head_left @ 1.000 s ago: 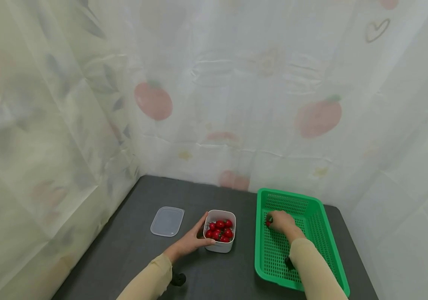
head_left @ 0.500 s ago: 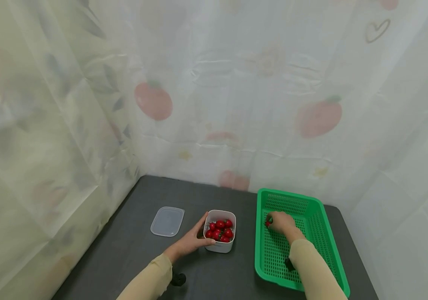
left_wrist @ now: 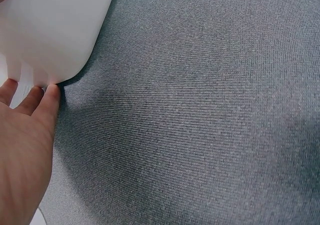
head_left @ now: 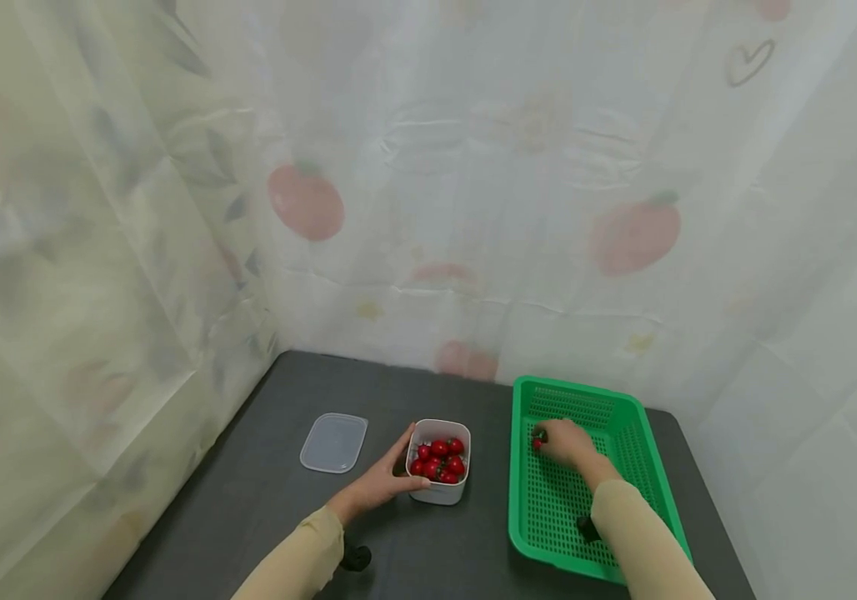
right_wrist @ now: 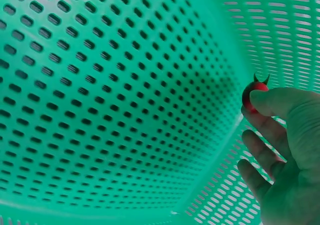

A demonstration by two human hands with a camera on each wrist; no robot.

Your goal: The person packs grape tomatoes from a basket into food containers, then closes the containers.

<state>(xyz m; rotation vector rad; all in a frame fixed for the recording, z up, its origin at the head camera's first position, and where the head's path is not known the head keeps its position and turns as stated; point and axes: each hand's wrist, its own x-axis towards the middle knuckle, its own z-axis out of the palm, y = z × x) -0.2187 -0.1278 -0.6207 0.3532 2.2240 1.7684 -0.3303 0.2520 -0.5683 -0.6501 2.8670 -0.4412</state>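
My left hand (head_left: 378,485) grips a small white square container (head_left: 439,495), with the thumb along the near side and the fingers on its left side. Several red cherry tomatoes (head_left: 439,462) lie inside it. In the left wrist view, fingertips (left_wrist: 52,91) touch the container's pale wall (left_wrist: 62,30). Inside a green perforated basket (head_left: 522,500), my right hand (head_left: 568,442) pinches one cherry tomato (right_wrist: 246,99) between thumb and index finger. Its green stem end points up in the right wrist view, and the other fingers are loosely bent.
A translucent lid (head_left: 334,443) lies flat on the dark grey table (head_left: 413,550), left of the container. The basket's raised green rim surrounds the right hand. Printed curtains (head_left: 428,208) hang behind and left of the table.
My right hand stays at the basket's left side with its tomato, while the right forearm shifts slightly to the right. The left hand and the container keep still.
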